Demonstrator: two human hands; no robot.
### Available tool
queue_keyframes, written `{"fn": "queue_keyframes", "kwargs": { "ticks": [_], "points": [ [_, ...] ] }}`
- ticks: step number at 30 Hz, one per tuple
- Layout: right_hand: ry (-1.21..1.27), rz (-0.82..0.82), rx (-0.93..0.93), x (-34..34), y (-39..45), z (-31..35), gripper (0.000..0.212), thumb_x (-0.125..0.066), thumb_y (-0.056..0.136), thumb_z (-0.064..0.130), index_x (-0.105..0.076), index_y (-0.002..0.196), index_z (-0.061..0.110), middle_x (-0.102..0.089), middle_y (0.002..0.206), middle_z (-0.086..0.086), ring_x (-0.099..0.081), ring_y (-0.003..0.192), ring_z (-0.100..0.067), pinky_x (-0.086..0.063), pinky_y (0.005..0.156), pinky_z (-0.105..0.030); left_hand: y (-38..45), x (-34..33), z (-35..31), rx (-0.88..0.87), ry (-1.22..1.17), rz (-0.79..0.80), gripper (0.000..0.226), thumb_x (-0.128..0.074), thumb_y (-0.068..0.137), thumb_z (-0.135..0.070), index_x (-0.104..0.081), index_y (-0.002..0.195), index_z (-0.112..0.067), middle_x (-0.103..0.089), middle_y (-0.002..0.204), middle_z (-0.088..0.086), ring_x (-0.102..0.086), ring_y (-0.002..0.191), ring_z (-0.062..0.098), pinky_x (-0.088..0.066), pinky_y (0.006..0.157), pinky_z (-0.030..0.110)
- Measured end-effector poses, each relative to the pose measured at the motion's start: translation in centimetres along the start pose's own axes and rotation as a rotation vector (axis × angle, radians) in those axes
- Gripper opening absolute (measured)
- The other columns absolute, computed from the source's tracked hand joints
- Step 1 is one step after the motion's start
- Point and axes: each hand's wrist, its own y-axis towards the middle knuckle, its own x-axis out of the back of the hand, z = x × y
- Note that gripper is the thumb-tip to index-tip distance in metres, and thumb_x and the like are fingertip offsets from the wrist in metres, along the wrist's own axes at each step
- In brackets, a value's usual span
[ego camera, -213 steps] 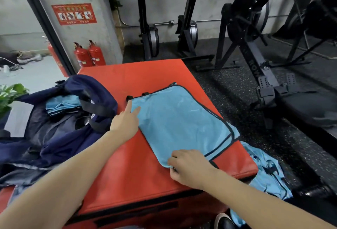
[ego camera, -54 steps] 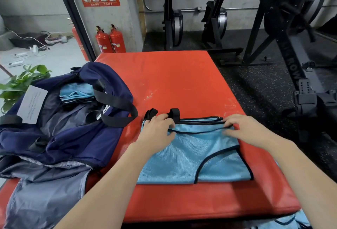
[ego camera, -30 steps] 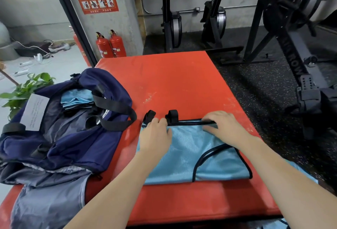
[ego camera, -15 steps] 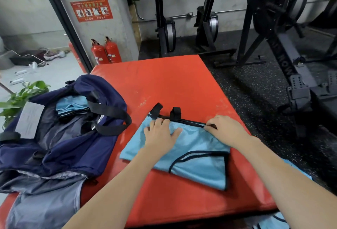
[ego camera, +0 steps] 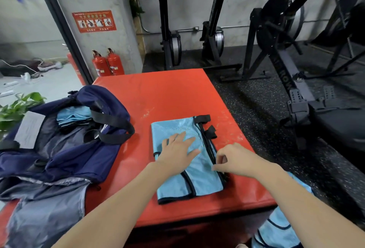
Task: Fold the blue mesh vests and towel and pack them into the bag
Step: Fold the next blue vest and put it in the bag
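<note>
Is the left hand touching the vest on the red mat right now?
Touching. The head view shows the left hand lying flat, fingers spread, directly on the folded blue vest.

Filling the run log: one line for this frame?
stage: folding | folded vest on red mat | left hand flat on vest | right hand pinching its black-trimmed edge | bag open beside

Your folded blue mesh vest [ego camera: 184, 161] lies flat at frame centre, navy bag [ego camera: 65, 149] open at left, folded vests [ego camera: 72, 116] inside.

spare vest [ego camera: 276, 232] cut off below, sign [ego camera: 94, 21] unreadable
</note>
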Motion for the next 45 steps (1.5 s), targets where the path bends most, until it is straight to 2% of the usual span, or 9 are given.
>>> {"fn": "queue_keyframes", "kwargs": {
  "ticks": [4,9,14,19,25,30,35,39,45],
  "points": [
    [0.077,-0.081,0.123,-0.3,-2.2,0.7,0.005,-0.074,0.078,0.033,-0.07,0.079,0.03,-0.067,0.072,0.014,-0.062,0.072,-0.001,-0.047,0.065,-0.021,-6.3,0.3,2.0,-0.093,-0.105,-0.083,0.049,-0.048,0.097,-0.057,-0.047,0.142,-0.038,-0.043,0.148,-0.01,-0.03,0.139,0.011,-0.022,0.115,0.035],
    [-0.103,0.032,0.238,-2.2,-4.6,1.1,0.035,-0.064,0.077,0.033,-0.065,0.112,0.036,-0.059,0.11,0.02,-0.048,0.109,-0.001,-0.041,0.096,-0.023,-13.0,-0.8,3.6,-0.138,-0.243,-0.086,0.044,-0.06,0.087,-0.059,-0.063,0.125,-0.036,-0.058,0.121,-0.02,-0.044,0.12,-0.003,-0.036,0.105,0.017],
    [-0.332,-0.018,0.26,-3.7,-4.7,1.4,0.041,-0.064,0.085,0.031,-0.062,0.126,0.031,-0.055,0.127,0.016,-0.043,0.122,-0.008,-0.038,0.1,-0.031,-14.3,-1.7,5.1,-0.149,-0.207,-0.083,0.039,-0.066,0.089,-0.048,-0.066,0.121,-0.026,-0.062,0.12,-0.015,-0.047,0.114,-0.002,-0.04,0.104,0.021],
    [-0.416,-0.09,0.25,-4.4,-3.8,2.0,0.025,-0.063,0.087,0.034,-0.069,0.11,0.025,-0.063,0.113,0.011,-0.05,0.113,-0.013,-0.038,0.097,-0.033,-14.4,-1.5,4.6,-0.095,-0.198,-0.124,0.043,-0.065,0.089,-0.052,-0.067,0.12,-0.022,-0.064,0.117,-0.009,-0.052,0.114,0.007,-0.043,0.101,0.026],
    [-0.078,-0.131,0.101,-3.9,-4.0,2.2,0.035,-0.057,0.073,0.045,-0.059,0.079,0.01,-0.06,0.083,0.001,-0.05,0.091,-0.018,-0.044,0.083,-0.039,-14.3,-1.1,2.3,-0.027,0.053,-0.143,0.07,-0.043,0.084,-0.079,-0.06,0.128,-0.027,-0.059,0.119,-0.008,-0.049,0.115,0.013,-0.043,0.096,0.029],
    [0.026,-0.112,0.119,-3.9,-4.3,2.4,0.018,-0.066,0.078,0.029,-0.063,0.081,0.012,-0.06,0.085,0.002,-0.053,0.089,-0.015,-0.046,0.083,-0.036,-13.8,-1.7,1.8,0.001,0.12,-0.222,0.039,-0.046,0.094,-0.053,-0.064,0.115,-0.025,-0.06,0.109,-0.004,-0.053,0.107,0.02,-0.039,0.089,0.031],
    [0.128,-0.152,0.075,-2.7,-5.0,2.5,0.029,-0.059,0.066,0.04,-0.063,0.078,0.014,-0.061,0.079,0.007,-0.054,0.072,-0.01,-0.047,0.069,-0.034,-14.0,-0.4,2.2,-0.037,-0.16,-0.302,0.021,-0.054,0.088,-0.03,-0.046,0.072,-0.021,-0.048,0.071,-0.009,-0.049,0.071,0.017,-0.035,0.067,0.031],
    [0.224,-0.188,0.051,-1.0,-5.4,2.9,0.036,-0.057,0.062,0.037,-0.047,0.071,0.003,-0.04,0.059,0.006,-0.032,0.055,-0.009,-0.029,0.053,-0.033,-14.7,1.6,1.4,0.016,-0.539,-0.315,0.012,-0.057,0.093,-0.027,-0.058,0.083,-0.02,-0.057,0.063,0.0,-0.046,0.054,0.011,-0.04,0.055,0.028],
    [0.392,-0.228,0.016,0.7,-4.0,3.5,0.022,-0.058,0.072,0.02,-0.041,0.063,0.011,-0.038,0.059,0.006,-0.036,0.057,-0.011,-0.028,0.058,-0.033,-13.1,2.6,1.0,0.115,-0.666,-0.401,0.032,-0.059,0.097,-0.029,-0.044,0.068,-0.023,-0.039,0.052,-0.009,-0.034,0.05,0.01,-0.03,0.049,0.02]
  ]
}}
